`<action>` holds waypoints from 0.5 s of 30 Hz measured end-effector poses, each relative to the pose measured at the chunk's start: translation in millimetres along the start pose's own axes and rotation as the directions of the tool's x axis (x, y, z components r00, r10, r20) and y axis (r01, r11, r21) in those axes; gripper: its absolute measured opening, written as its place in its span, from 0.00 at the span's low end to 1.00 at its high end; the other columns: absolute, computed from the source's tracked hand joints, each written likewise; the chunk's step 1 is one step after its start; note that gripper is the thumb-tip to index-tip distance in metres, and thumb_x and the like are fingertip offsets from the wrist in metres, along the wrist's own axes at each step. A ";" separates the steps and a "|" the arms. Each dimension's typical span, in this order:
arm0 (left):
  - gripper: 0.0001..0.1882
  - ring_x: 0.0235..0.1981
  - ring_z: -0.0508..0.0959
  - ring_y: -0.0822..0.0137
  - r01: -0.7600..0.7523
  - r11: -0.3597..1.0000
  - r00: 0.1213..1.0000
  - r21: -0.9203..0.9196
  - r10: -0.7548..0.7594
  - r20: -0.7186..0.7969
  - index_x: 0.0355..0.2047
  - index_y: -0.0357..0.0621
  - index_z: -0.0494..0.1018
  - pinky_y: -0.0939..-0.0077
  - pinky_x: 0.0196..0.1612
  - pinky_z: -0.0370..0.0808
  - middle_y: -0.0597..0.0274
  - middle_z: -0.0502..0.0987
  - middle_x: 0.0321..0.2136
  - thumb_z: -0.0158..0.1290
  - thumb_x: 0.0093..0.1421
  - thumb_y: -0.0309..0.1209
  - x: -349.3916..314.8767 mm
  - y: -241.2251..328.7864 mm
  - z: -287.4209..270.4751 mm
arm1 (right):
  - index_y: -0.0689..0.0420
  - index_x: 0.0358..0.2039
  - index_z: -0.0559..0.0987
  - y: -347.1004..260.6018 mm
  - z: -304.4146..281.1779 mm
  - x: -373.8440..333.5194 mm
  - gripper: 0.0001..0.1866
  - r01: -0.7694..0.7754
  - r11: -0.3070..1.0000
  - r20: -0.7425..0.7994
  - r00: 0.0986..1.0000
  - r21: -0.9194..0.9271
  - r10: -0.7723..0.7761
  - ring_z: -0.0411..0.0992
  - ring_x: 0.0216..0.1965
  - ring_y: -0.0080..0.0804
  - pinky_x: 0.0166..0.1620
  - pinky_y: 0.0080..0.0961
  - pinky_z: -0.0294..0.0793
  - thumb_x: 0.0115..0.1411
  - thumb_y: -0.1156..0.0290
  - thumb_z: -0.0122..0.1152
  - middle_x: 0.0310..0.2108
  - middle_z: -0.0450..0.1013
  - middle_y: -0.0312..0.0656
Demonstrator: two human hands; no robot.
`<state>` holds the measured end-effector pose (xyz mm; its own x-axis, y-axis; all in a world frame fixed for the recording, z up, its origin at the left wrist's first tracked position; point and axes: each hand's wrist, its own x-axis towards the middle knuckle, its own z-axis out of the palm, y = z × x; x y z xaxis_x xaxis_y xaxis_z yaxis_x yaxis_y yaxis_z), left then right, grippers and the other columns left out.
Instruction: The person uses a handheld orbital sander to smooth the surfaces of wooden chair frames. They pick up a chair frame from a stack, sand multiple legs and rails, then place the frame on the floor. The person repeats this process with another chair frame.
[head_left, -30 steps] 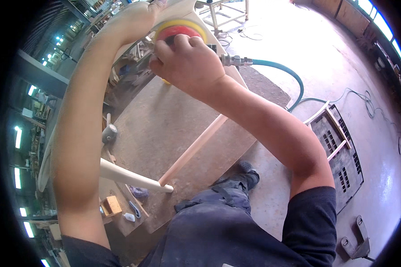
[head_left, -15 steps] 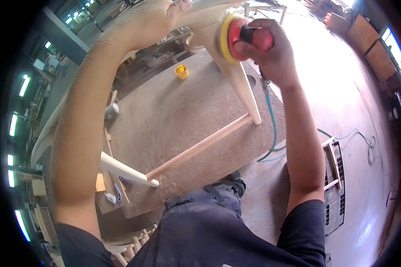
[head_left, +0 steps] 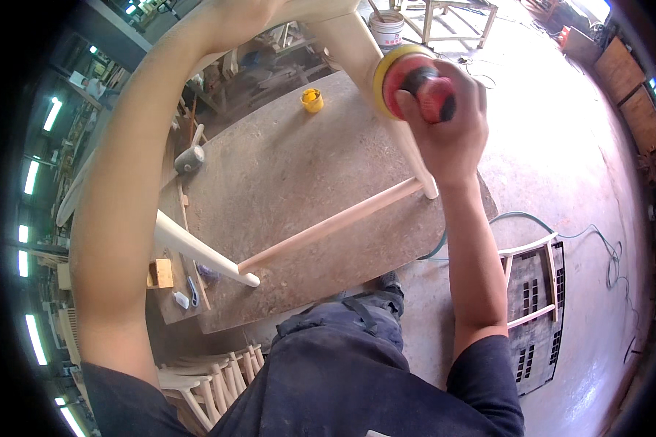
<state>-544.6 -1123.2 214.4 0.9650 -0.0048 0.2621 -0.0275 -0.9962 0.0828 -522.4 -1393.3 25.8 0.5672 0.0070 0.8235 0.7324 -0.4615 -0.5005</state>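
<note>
In my right hand (head_left: 455, 135) is a red orbital sander (head_left: 404, 76) with a yellow pad, gripped by its rounded top. Its pad is against or very close to the pale wooden leg (head_left: 350, 47) of a chair frame; I cannot tell if they touch. At the upper edge my left hand (head_left: 251, 16) lies at the frame's upper part, its fingers cut off from view. A round stretcher (head_left: 335, 222) joins this leg to another tapered leg (head_left: 204, 247) at the left. The frame stands on a brown worktable (head_left: 270, 167).
On the table are a yellow cup (head_left: 312, 100) and a mallet (head_left: 189, 159). A wooden block (head_left: 160, 274) and small tools lie at its near left corner. A white bucket (head_left: 386, 29) stands beyond. Right, a hose (head_left: 521, 215) trails near a wooden frame on a black pallet (head_left: 539, 328).
The sander and my right hand have moved down and slightly right along the leg. The view has shifted, bringing the bucket into sight. My left hand now shows less at the upper edge.
</note>
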 end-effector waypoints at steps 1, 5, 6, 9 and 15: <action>0.32 0.63 0.75 0.44 -0.001 1.000 1.000 -0.002 0.001 0.011 0.58 0.33 0.75 0.57 0.67 0.68 0.33 0.76 0.57 0.36 0.77 0.51 0.6 2.3 -1.6 | 0.45 0.52 0.80 -5.6 5.8 2.7 0.27 0.076 0.997 -0.001 0.997 -0.018 -0.076 0.81 0.44 0.41 0.40 0.34 0.84 0.53 0.57 0.79 0.48 0.75 0.42; 0.33 0.64 0.73 0.44 0.017 1.000 1.000 0.010 -0.017 0.023 0.60 0.32 0.73 0.58 0.68 0.67 0.32 0.75 0.58 0.36 0.77 0.51 1.8 13.8 -4.9 | 0.39 0.47 0.82 -33.4 21.4 11.5 0.20 0.316 0.938 0.008 0.948 -0.140 -0.319 0.80 0.40 0.37 0.36 0.31 0.83 0.53 0.62 0.77 0.46 0.75 0.36; 0.33 0.65 0.73 0.44 0.021 1.000 0.999 0.017 -0.021 0.027 0.60 0.31 0.73 0.58 0.68 0.66 0.32 0.74 0.59 0.36 0.77 0.51 1.3 16.1 -5.4 | 0.39 0.47 0.83 -42.5 22.3 14.9 0.21 0.351 0.919 0.015 0.935 -0.180 -0.354 0.79 0.40 0.36 0.36 0.31 0.83 0.52 0.63 0.78 0.46 0.74 0.36; 0.34 0.65 0.72 0.44 -0.086 0.994 0.989 0.072 0.093 -0.111 0.60 0.28 0.71 0.57 0.68 0.66 0.31 0.73 0.60 0.36 0.77 0.50 0.9 7.6 -0.3 | 0.35 0.45 0.83 -65.9 31.4 25.9 0.19 0.465 0.849 0.036 0.881 -0.249 -0.472 0.78 0.38 0.34 0.36 0.29 0.82 0.51 0.65 0.73 0.45 0.74 0.33; 0.35 0.61 0.76 0.41 -0.056 0.993 0.987 0.108 0.071 -0.142 0.54 0.26 0.76 0.53 0.66 0.69 0.30 0.76 0.55 0.35 0.77 0.50 -9.4 13.8 2.1 | 0.38 0.42 0.83 -85.4 49.9 19.9 0.13 0.671 0.665 0.236 0.740 -0.330 -0.630 0.76 0.39 0.33 0.36 0.28 0.80 0.55 0.65 0.66 0.42 0.72 0.35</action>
<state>-553.5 -1137.1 211.0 0.9137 -0.0634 0.4014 -0.0530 -0.9979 -0.0368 -554.9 -1309.5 71.6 0.0475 0.5051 0.8618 0.7429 -0.5945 0.3075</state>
